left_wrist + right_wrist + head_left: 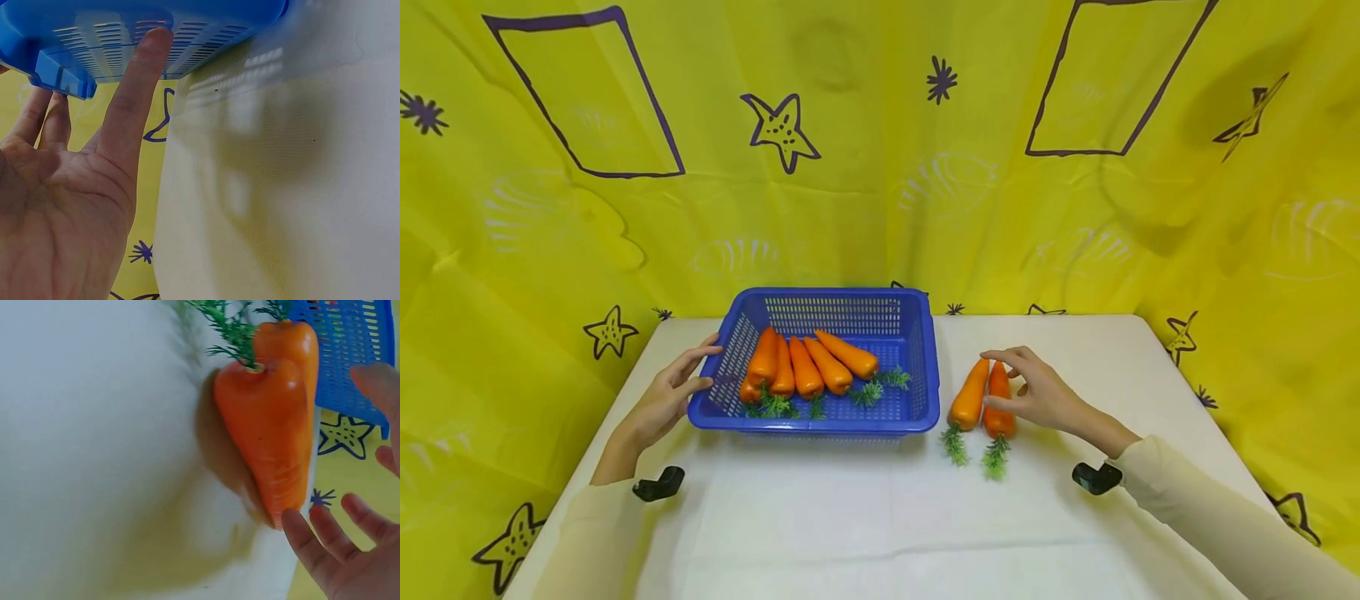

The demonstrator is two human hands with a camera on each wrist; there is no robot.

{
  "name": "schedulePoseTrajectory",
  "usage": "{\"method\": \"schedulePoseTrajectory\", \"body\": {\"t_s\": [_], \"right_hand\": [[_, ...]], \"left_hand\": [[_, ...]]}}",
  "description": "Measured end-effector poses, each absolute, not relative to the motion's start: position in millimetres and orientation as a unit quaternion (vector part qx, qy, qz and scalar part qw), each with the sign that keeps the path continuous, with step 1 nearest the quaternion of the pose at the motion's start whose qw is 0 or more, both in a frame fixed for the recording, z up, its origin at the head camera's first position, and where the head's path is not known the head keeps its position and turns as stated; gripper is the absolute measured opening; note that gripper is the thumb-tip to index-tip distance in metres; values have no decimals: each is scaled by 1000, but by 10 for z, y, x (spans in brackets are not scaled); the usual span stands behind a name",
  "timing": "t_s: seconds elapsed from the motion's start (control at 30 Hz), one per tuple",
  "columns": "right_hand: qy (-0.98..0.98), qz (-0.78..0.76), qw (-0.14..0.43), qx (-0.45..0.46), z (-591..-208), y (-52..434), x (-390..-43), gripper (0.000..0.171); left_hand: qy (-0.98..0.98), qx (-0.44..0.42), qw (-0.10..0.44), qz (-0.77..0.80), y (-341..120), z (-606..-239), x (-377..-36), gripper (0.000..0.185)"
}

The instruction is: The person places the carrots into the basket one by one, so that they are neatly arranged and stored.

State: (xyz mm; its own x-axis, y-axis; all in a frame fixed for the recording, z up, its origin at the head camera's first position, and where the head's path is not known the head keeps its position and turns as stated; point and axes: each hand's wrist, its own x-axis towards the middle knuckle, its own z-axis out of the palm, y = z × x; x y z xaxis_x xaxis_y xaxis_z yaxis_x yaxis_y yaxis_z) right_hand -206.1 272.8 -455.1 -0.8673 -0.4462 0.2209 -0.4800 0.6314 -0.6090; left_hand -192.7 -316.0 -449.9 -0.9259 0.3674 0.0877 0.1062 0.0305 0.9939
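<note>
A blue slotted basket (820,423) holds several orange carrots (808,367) with green tops. My left hand (688,375) rests against the basket's left rim with straight fingers. In the left wrist view its thumb (140,87) touches the basket's wall (206,37). Two more carrots lie side by side on the white table just right of the basket: the left one (970,396) and the right one (999,379). My right hand (1026,387) hovers beside the right carrot, fingers spread. In the right wrist view its fingertips (300,531) sit just off the carrot's tip (269,431).
The white table (880,517) is walled by a yellow cloth (880,167) with purple stars on three sides. Small black wrist cameras show at both sleeves (658,483) (1096,477). Bare tabletop lies in front of the basket and to the far right.
</note>
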Motion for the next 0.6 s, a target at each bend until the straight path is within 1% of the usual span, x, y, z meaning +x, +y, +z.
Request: {"method": "schedulePoseTrajectory", "body": {"t_s": [0.17, 0.27, 0.6], "right_hand": [[-917, 340, 30, 208, -4639, 2749, -2061, 62], [-923, 338, 20, 183, -4671, 2758, -2062, 62], [-925, 346, -63, 143, -4653, 2759, -2100, 65]], "left_hand": [[721, 160, 95, 668, -3159, -4481, -1928, 49], [720, 157, 97, 669, -3159, -4484, -1925, 50], [723, 151, 100, 667, -3164, -4500, -1936, 51]]}}
